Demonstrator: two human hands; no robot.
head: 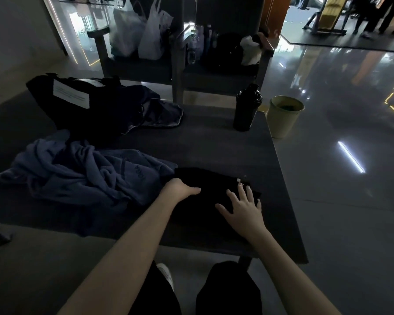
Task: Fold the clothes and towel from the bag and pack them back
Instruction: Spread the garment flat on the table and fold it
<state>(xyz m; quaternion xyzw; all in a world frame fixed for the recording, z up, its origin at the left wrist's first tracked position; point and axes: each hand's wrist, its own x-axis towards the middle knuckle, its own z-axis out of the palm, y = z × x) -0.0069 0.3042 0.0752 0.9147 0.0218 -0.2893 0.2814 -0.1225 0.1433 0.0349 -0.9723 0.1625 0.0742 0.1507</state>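
A folded black garment [212, 185] lies on the dark table [209, 142] near its front edge. My right hand [243, 205] rests flat on the garment's right part with fingers spread. My left hand [180, 189] lies on the garment's left edge, thumb out; its fingers are hidden, so I cannot tell whether they grip the cloth. A crumpled blue towel [82, 176] is heaped to the left, touching the garment. The black bag [77, 103] sits open at the back left with a white label on it, and a blue-grey cloth [162, 114] spills from its mouth.
A black shaker bottle [247, 108] stands at the table's back right. A pale bin [283, 115] sits on the floor beside it. Chairs with white plastic bags [141, 30] and a dark bag stand behind. People stand far back right.
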